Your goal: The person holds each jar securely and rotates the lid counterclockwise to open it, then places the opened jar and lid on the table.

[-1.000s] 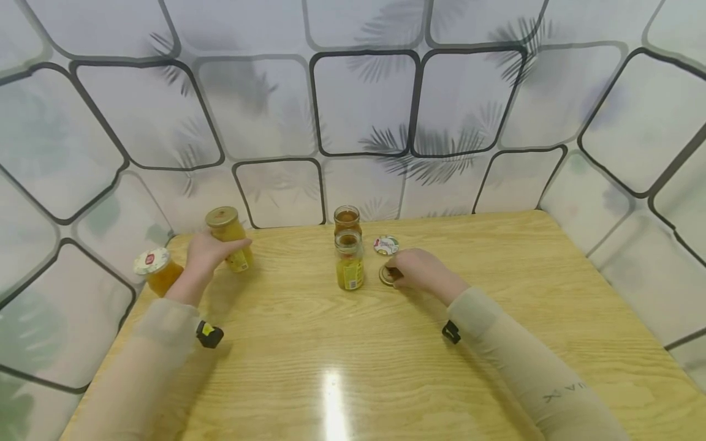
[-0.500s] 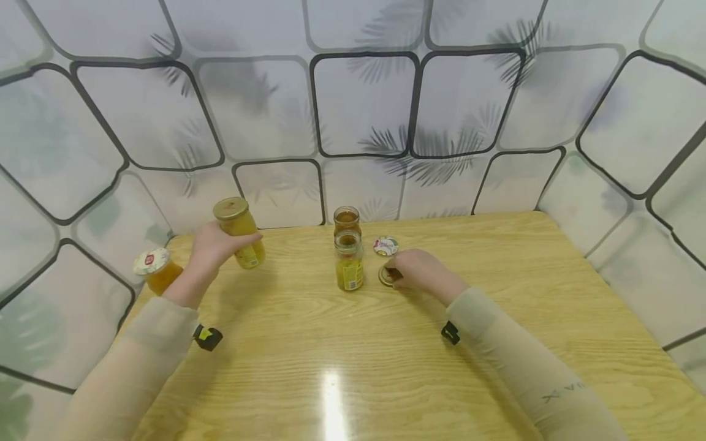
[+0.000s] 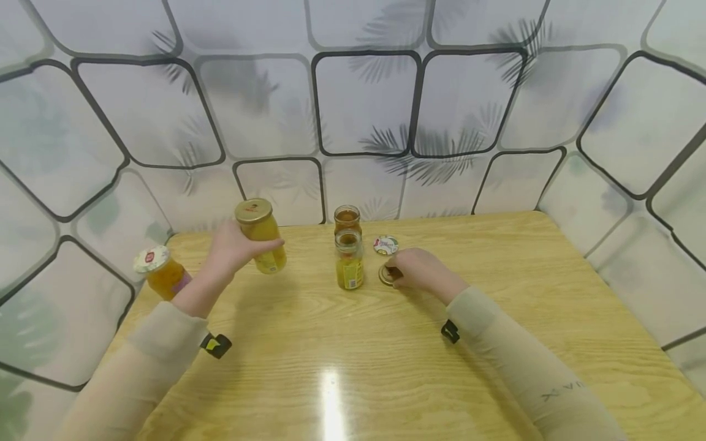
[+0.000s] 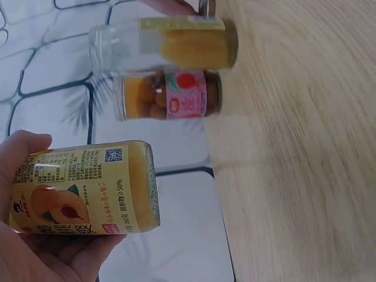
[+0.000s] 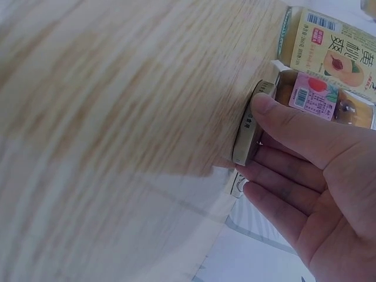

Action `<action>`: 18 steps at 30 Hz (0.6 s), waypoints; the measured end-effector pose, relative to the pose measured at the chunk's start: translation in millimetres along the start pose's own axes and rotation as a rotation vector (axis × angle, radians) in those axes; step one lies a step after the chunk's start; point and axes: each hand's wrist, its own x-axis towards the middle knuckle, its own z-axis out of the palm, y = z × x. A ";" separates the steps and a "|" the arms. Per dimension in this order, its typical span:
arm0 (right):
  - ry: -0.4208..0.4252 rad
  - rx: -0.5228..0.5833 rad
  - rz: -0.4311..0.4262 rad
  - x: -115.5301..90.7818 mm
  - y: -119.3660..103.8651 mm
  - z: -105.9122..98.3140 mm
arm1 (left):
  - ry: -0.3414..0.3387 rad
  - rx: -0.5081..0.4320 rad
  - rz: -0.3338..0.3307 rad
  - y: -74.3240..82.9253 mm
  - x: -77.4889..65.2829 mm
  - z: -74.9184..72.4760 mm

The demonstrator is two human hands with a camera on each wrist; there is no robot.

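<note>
Off the table at the left, my left hand (image 3: 230,250) grips a peach jar (image 3: 261,231) with a gold lid, thumb round its side. The left wrist view shows its label and glass base, the hand (image 4: 35,252) wrapped round the lid end. My right hand (image 3: 423,269) pinches a gold jar lid (image 5: 249,126) by its edge, low over the table. Just left of that hand stands a lidless peach jar (image 3: 350,269), partly filled. Behind it is another lidless jar (image 4: 185,97) with a pink label and round brown fruit. A floral lid (image 3: 385,245) lies beyond my right fingers.
A jar of orange fruit (image 3: 165,278) with a floral white lid stands at the left, partly behind my left wrist. The wooden table (image 3: 397,367) meets a patterned wall covering (image 3: 364,104) at the back and sides.
My left hand has lifted the peach jar and carried it rightward, toward the two lidless jars. My right hand and the gold lid have stayed in place.
</note>
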 end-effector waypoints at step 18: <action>0.018 0.033 -0.004 0.2 3.3 3.7 | -0.065 -0.013 0.057 29.6 -19.5 28.2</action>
